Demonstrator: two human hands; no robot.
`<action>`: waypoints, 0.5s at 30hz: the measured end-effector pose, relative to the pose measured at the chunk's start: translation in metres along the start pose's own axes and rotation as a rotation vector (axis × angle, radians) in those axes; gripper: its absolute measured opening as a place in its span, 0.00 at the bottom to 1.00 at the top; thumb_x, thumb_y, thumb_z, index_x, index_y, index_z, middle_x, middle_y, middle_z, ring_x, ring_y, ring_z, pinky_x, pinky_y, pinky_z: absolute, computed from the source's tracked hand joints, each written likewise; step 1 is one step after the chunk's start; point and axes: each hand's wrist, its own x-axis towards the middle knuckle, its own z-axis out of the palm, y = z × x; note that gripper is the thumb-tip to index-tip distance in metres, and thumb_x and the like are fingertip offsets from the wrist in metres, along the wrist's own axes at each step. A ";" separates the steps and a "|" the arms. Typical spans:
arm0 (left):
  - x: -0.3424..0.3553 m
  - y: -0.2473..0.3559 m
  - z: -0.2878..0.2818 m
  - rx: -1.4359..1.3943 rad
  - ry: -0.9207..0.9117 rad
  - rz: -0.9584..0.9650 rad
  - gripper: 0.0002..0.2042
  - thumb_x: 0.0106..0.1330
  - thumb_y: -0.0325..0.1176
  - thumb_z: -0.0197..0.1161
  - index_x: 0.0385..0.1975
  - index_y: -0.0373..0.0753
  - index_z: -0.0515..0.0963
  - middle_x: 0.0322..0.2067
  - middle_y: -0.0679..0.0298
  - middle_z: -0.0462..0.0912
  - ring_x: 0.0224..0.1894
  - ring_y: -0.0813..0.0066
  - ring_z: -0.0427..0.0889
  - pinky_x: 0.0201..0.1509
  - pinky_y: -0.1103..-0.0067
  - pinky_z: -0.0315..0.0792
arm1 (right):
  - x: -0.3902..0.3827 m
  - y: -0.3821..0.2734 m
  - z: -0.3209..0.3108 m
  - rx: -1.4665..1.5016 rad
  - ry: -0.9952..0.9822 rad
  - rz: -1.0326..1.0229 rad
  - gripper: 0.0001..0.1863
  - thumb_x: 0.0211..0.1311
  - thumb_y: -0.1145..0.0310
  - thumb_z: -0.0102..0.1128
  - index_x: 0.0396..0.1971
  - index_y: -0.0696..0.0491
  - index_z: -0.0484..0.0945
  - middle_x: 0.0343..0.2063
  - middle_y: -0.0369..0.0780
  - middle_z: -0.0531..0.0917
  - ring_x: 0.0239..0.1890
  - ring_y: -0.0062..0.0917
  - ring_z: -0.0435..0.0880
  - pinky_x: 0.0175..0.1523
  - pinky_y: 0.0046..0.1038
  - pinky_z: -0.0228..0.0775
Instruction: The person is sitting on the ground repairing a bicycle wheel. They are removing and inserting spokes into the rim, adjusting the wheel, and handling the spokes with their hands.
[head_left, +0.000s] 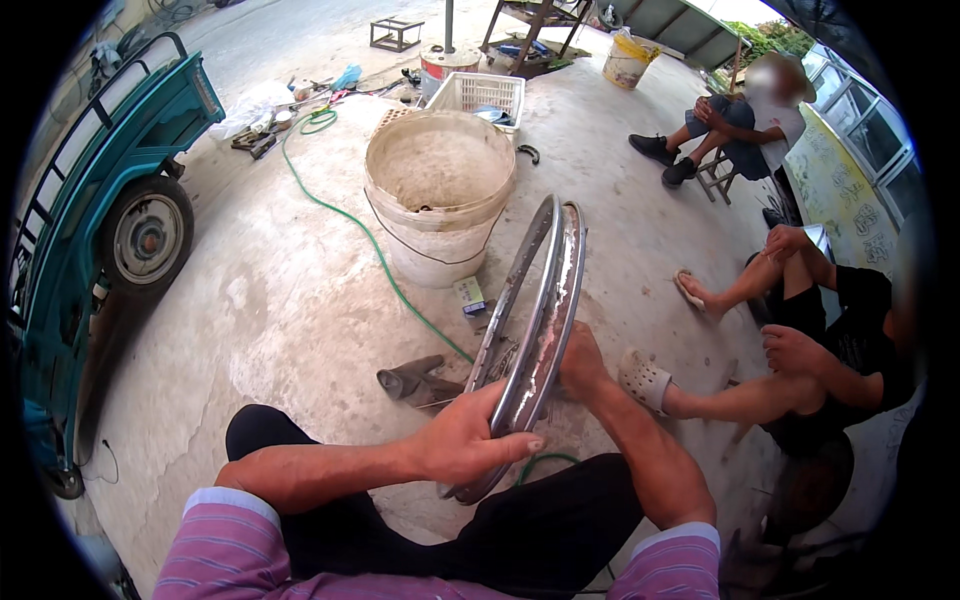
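A bare metal wheel rim (548, 320) stands tilted on edge above my lap, its channel marked with rust-brown and pale patches. My left hand (465, 435) is closed around the near part of the rim, the thumb lying across its outer channel. On the far right side of the rim, my right hand (583, 362) is closed against it, with its fingertips hidden. A grey-brown glove (412, 380) lies on the concrete just past my left forearm. Beyond the rim stands a large dirty white bucket (430, 240), with a small green and purple box (469, 294) at its foot.
A green hose (372, 245) winds across the floor. Behind the bucket sits a white plastic crate (484, 95). A teal cargo cart (110, 180) stands at left. Two people sit at right, the nearer one's clog (643, 380) close to my right forearm. A yellowish bucket (628, 60) stands far back.
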 end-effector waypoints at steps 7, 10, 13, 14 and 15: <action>-0.002 0.001 0.004 -0.008 0.004 -0.072 0.21 0.64 0.39 0.70 0.50 0.35 0.72 0.32 0.69 0.76 0.33 0.83 0.75 0.38 0.81 0.72 | -0.011 -0.009 0.020 -0.018 -0.009 0.055 0.22 0.79 0.56 0.36 0.25 0.50 0.71 0.14 0.28 0.65 0.14 0.12 0.59 0.21 0.20 0.52; -0.004 0.002 0.004 -0.018 0.005 -0.086 0.21 0.64 0.39 0.70 0.50 0.35 0.72 0.32 0.69 0.76 0.33 0.83 0.75 0.38 0.81 0.72 | -0.011 -0.006 0.020 -0.031 -0.025 0.050 0.22 0.78 0.54 0.36 0.25 0.50 0.70 0.14 0.28 0.65 0.14 0.12 0.59 0.21 0.20 0.51; -0.006 0.001 0.005 -0.027 -0.008 -0.085 0.21 0.64 0.40 0.70 0.50 0.35 0.72 0.32 0.69 0.76 0.34 0.82 0.75 0.39 0.80 0.72 | -0.013 -0.002 0.016 -0.157 -0.062 -0.034 0.23 0.78 0.55 0.37 0.23 0.50 0.69 0.14 0.28 0.64 0.14 0.13 0.58 0.21 0.21 0.50; -0.007 0.001 0.006 -0.025 -0.007 -0.081 0.21 0.64 0.40 0.70 0.50 0.35 0.72 0.33 0.69 0.76 0.34 0.82 0.75 0.39 0.80 0.72 | -0.013 -0.003 0.016 -0.159 -0.064 -0.030 0.23 0.78 0.55 0.37 0.22 0.50 0.68 0.14 0.28 0.64 0.14 0.13 0.58 0.21 0.21 0.50; -0.008 0.001 0.007 -0.023 -0.006 -0.076 0.21 0.64 0.40 0.70 0.50 0.35 0.72 0.33 0.69 0.76 0.35 0.82 0.75 0.40 0.80 0.72 | -0.014 -0.003 0.016 -0.160 -0.066 -0.024 0.23 0.78 0.55 0.37 0.22 0.50 0.68 0.13 0.28 0.64 0.14 0.13 0.58 0.21 0.21 0.50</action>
